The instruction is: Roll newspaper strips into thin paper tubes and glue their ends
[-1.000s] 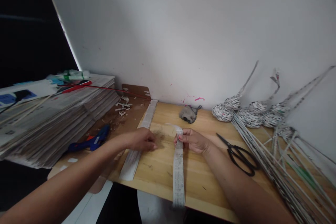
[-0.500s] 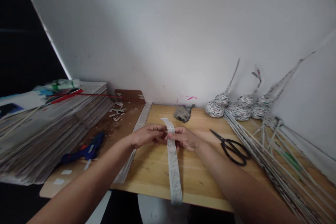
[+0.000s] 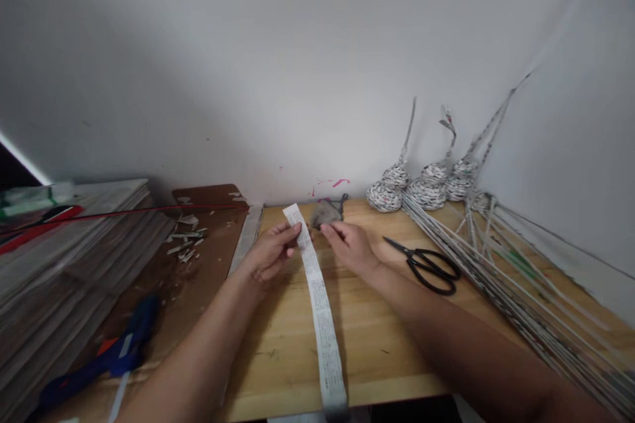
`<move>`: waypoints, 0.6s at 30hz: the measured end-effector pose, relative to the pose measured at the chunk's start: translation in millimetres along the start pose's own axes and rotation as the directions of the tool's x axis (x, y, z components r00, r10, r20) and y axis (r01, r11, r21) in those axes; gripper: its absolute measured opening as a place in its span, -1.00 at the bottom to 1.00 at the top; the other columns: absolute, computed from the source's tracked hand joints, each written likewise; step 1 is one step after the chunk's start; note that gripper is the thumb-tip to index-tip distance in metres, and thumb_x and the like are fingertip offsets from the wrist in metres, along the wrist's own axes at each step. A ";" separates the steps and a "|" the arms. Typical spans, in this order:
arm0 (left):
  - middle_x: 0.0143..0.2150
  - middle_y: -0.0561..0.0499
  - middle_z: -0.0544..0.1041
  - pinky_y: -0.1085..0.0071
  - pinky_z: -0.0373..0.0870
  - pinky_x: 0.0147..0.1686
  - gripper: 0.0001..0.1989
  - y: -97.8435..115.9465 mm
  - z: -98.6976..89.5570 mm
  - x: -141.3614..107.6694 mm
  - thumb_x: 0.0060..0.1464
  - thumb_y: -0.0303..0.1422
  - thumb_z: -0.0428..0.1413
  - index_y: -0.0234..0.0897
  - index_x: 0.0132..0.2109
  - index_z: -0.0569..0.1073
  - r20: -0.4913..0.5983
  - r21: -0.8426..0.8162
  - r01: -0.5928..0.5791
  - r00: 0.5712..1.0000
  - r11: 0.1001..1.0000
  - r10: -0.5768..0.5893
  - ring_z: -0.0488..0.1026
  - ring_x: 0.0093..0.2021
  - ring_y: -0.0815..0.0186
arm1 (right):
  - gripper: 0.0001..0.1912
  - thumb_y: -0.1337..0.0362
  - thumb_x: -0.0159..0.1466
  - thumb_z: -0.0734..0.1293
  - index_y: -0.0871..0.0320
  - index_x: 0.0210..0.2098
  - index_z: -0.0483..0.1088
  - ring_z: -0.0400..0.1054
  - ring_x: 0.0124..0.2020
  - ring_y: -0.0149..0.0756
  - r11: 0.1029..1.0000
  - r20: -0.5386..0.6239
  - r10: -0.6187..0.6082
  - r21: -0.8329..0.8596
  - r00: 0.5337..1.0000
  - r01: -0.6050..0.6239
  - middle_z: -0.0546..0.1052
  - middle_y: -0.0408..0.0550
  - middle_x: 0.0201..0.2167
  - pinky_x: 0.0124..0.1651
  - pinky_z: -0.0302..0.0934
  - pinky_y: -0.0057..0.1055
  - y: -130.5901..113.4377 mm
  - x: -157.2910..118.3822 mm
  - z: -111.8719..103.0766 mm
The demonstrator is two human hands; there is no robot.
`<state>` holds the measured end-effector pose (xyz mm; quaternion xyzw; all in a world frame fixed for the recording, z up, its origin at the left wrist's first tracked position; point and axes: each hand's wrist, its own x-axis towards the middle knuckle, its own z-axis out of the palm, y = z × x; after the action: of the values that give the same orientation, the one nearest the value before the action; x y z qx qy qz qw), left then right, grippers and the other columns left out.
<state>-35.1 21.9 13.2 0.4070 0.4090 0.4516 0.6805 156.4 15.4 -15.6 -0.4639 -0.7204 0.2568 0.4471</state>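
Note:
A long strip of newspaper point(image 3: 317, 297) runs from between my hands down past the table's front edge. My left hand point(image 3: 275, 248) pinches it near its upper end, thumb on top and fingers behind. Just right of the strip, my right hand point(image 3: 350, 244) is closed, thumb against the fingers; whatever it may hold is too small to make out. A crumpled grey cloth point(image 3: 327, 213) lies on the table behind my hands. To the right of my right hand rest black-handled scissors point(image 3: 426, 264), blades pointing up and left.
Several woven paper gourds point(image 3: 385, 195) stand along the wall. Rolled paper sticks point(image 3: 476, 277) spread over the right side. At left are a stack of newspapers point(image 3: 89, 258), a blue glue gun point(image 3: 126, 344) and paper scraps point(image 3: 186, 244) on a brown board point(image 3: 213, 231).
My right hand has let go of the strip and sits apart to its right. My left hand now grips the strip, whose top has shifted left. The view has turned rightward.

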 end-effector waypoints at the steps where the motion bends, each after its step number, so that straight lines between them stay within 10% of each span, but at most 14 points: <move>1: -0.31 -0.08 0.57 0.73 0.31 -0.59 -0.79 -1.7 -1.2 -0.1 -0.03 -0.34 0.30 -0.38 -0.24 0.56 0.005 -0.010 0.018 1.000 1.000 -0.017 0.49 -0.38 0.45 | -0.66 0.08 0.34 0.22 0.18 -0.18 0.51 0.36 -0.39 -0.31 0.993 -0.062 -0.045 -0.108 0.997 0.038 0.53 -0.03 -0.40 -0.31 0.19 -0.41 4.3 3.2 -3.1; 4: -0.26 -0.07 0.57 0.62 0.50 -0.35 -0.84 -9.1 0.6 -3.7 0.00 -0.39 0.28 -0.38 -0.24 0.57 0.016 -0.006 0.077 0.997 0.997 -0.077 0.54 -0.32 0.41 | -0.62 0.20 0.27 0.31 0.13 0.06 0.44 0.36 -0.18 -0.16 0.925 -0.025 -0.087 -0.374 0.996 0.071 0.55 0.08 -0.19 -0.13 0.19 -0.31 19.5 11.5 -8.1; 7: -0.27 -0.08 0.58 0.55 0.53 -0.38 -0.81 -17.7 7.8 -8.8 0.03 -0.33 0.27 -0.37 -0.24 0.55 0.082 0.028 0.116 0.990 0.993 -0.118 0.55 -0.35 0.37 | -0.78 0.23 0.26 0.32 0.10 -0.18 0.58 0.39 -0.20 -0.14 0.902 0.053 0.009 -0.431 0.999 0.015 0.58 0.08 -0.26 -0.16 0.16 -0.30 31.8 15.7 -6.8; 14: -0.22 -0.09 0.59 0.55 0.51 -0.38 -0.79 -28.6 14.6 -11.6 0.03 -0.31 0.27 -0.34 -0.19 0.55 0.109 0.018 0.109 0.988 0.994 -0.110 0.56 -0.25 0.32 | -0.77 0.08 0.14 0.42 0.12 -0.35 0.51 0.38 -0.44 -0.30 0.990 -0.114 0.138 0.011 0.984 -0.138 0.56 -0.08 -0.47 -0.36 0.18 -0.40 25.6 13.1 -2.8; 18: -0.12 -0.13 0.59 0.53 0.50 -0.24 -0.75 -30.4 14.5 -11.0 0.04 -0.32 0.26 -0.35 -0.13 0.57 0.144 0.003 0.095 0.985 0.995 -0.095 0.55 -0.24 0.36 | -0.61 -0.06 0.19 0.32 0.16 -0.49 0.40 0.30 -0.56 -0.40 0.920 0.110 0.198 0.321 0.974 -0.223 0.47 -0.13 -0.57 -0.48 0.11 -0.46 10.2 9.8 -1.1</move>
<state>-15.9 0.8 -8.0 0.4171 0.3769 0.3890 0.7298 160.2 28.6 -19.1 -0.4468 -0.6293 0.4380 0.4610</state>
